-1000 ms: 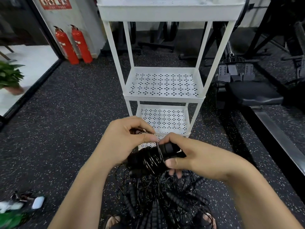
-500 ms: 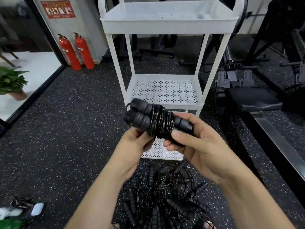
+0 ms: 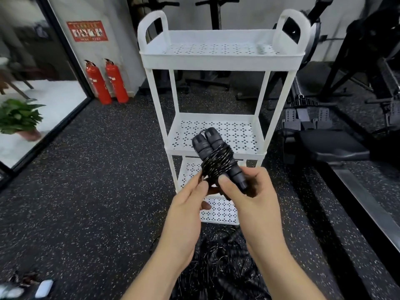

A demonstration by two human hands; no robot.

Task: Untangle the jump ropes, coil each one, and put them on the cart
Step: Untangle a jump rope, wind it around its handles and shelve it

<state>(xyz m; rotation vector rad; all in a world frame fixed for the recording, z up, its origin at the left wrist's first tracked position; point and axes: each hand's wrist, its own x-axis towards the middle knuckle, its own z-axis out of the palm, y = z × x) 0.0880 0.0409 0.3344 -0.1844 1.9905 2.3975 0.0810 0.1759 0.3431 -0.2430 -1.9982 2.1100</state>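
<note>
Speckled dark floor [image 3: 97, 191] with white cart [image 3: 220, 61], tangled jump ropes [image 3: 218, 263], two red extinguishers [image 3: 98, 83]

We record one head-worn wide-angle view, facing forward and down, close above left hand [image 3: 186, 205] and right hand [image 3: 252, 197], cart [image 3: 220, 61] just beyond.

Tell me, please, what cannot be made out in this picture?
Head view only.
The coiled black jump rope: handle bottoms hidden by the left hand and right hand holding it.
The tangled pile of black jump ropes: covered by forearms, cut by the bottom edge; count unclear.
The red wall sign: text too small, blurred.
</note>
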